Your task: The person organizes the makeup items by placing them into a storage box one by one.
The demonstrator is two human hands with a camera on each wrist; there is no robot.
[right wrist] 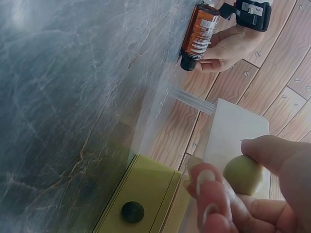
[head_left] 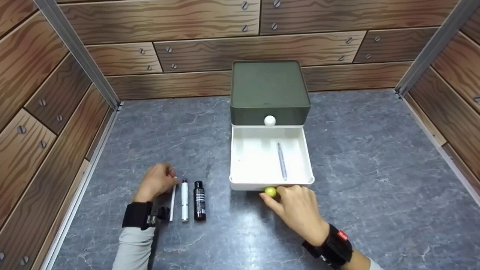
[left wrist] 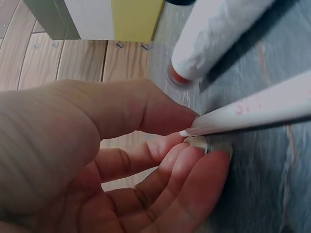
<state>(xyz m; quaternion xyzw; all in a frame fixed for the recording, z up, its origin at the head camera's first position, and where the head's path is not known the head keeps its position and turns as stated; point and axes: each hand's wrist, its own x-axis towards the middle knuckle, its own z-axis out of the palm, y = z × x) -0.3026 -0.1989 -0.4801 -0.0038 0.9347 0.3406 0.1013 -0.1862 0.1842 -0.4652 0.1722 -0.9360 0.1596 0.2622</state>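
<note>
In the head view my left hand (head_left: 155,182) is at the far end of a thin white stick (head_left: 172,204) lying on the table. The left wrist view shows thumb and fingertips pinching its tip, with faint red marks on the stick (left wrist: 257,104). My right hand (head_left: 298,210) holds the yellow-green round knob (head_left: 270,192) of a pulled-out white drawer (head_left: 251,157) between thumb and fingers. Inside the drawer lies a slim translucent pen-like thing (head_left: 282,162). Beside the stick lie a white tube-shaped pen (head_left: 185,202) and a dark bottle (head_left: 200,202) with a black cap.
The drawer belongs to a small cabinet with a dark green top (head_left: 268,82) and a white upper knob (head_left: 270,120). Below it, a yellow drawer (right wrist: 150,187) with a dark knob appears in the right wrist view. Wood-patterned walls (head_left: 210,52) enclose the grey marbled table (head_left: 360,157).
</note>
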